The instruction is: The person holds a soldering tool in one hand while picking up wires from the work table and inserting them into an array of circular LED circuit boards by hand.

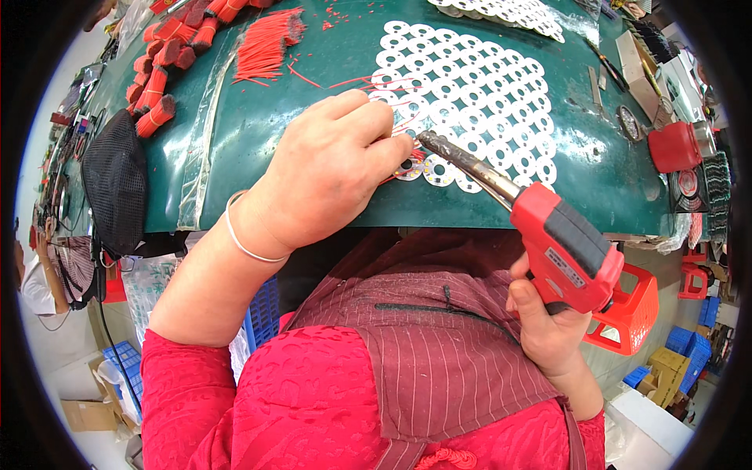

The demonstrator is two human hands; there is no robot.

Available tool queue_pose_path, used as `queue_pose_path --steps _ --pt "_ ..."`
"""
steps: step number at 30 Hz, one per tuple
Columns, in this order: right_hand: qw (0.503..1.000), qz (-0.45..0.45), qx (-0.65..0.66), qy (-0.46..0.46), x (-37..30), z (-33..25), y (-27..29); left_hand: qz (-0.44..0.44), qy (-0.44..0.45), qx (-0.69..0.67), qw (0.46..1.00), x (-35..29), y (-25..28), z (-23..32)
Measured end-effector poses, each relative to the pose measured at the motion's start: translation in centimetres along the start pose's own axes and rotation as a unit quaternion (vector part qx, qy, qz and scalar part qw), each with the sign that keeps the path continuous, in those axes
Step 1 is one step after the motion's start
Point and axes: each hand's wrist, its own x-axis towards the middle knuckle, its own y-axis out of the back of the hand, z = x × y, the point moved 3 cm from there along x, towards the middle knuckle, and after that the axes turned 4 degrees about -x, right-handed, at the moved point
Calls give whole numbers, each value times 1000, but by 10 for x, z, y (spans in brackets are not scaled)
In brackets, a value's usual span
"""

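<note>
A panel of joined white ring-shaped circuit boards lies on the green table. My left hand is closed in a pinch over the panel's near left part, on a thin red wire whose end shows by the fingertips. More red wires spread over the boards at its left edge. My right hand grips a red and black soldering gun by its handle. The gun's dark tip reaches left, close to my left fingertips, over the panel's near row. The fingertips partly hide the contact point there.
Loose cut red wires lie in a pile beyond my left hand, with tied red wire bundles further left. A black mesh cap hangs at the table's left edge. A red container stands right; a red stool is below.
</note>
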Motion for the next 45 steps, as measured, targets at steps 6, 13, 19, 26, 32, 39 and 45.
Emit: queue_pose_path --steps 6,13,19,26,32,39,45 --pt "998 -30 -39 30 1 3 4 1 -9 6 1000 0 -2 -1" --pt "999 -2 32 32 5 -6 0 -2 -7 2 1000 -1 -2 -1" --pt "996 -20 -17 82 4 -2 0 5 -13 2 1000 -1 -1 0" --pt "998 6 35 55 1 -8 -1 17 -8 10 1000 -1 2 0" --pt "997 7 57 52 -3 -9 2 58 -22 33 998 0 13 7" --pt "997 4 71 42 -9 -7 4 31 -11 27 999 -14 13 11" --pt "999 -8 52 12 -13 -9 6 9 1 8 1000 -14 14 12"
